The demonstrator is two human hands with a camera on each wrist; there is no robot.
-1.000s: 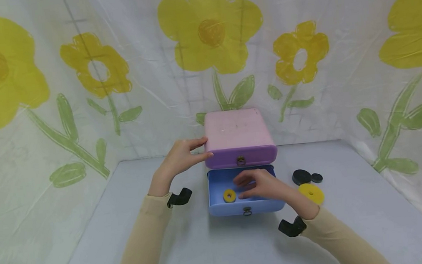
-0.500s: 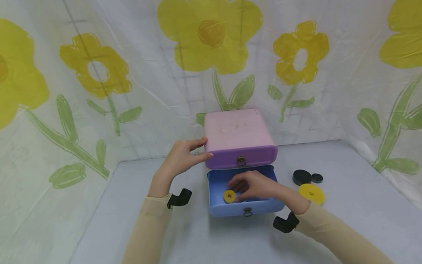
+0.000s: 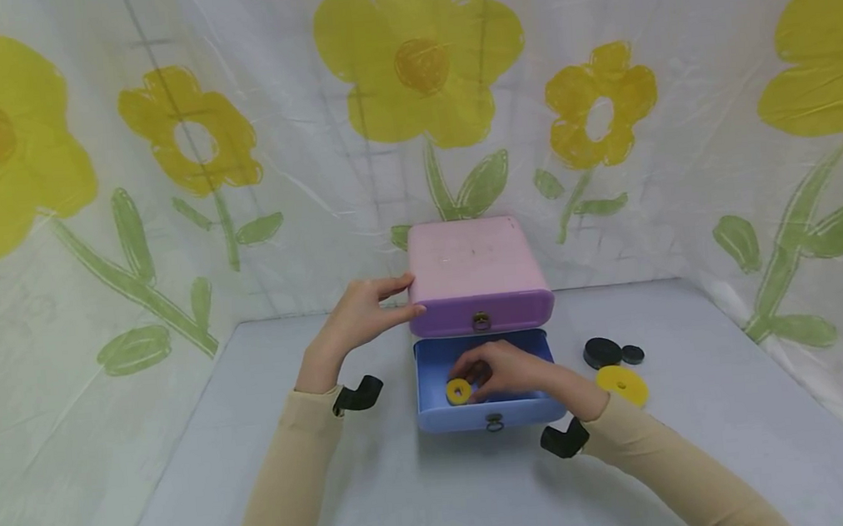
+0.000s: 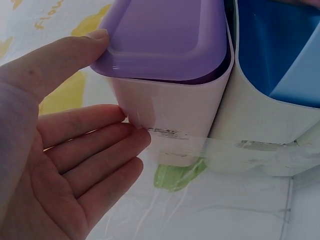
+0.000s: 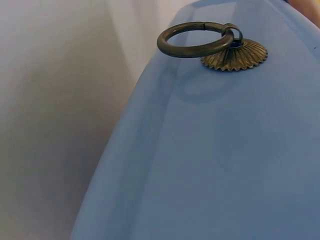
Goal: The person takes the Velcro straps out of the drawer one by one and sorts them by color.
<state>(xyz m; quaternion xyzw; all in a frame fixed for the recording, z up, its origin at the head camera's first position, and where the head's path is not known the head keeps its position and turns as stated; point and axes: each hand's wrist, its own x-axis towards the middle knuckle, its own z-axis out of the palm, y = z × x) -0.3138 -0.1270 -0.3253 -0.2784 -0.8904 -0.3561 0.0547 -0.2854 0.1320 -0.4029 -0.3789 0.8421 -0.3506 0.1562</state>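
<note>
A small yellow disc with a hole lies in the pulled-out blue drawer. My right hand reaches down into this drawer, its thumb and curled fingers around the disc's right and far edges. At the pink box above, my left hand rests on the left side. In the left wrist view, that hand's thumb touches the edge of the purple drawer front, with the fairly straight fingers against the pink side wall. The right wrist view shows the blue front, not the fingers.
Right of the drawers lie a larger black disc, a smaller black disc and a large yellow disc. A brass ring pull sticks out from the blue front. A flower-printed sheet hangs behind the table.
My right hand has moved left and slightly down inside the blue drawer, and its fingers have closed in around the small yellow disc. My left hand stays in place.
</note>
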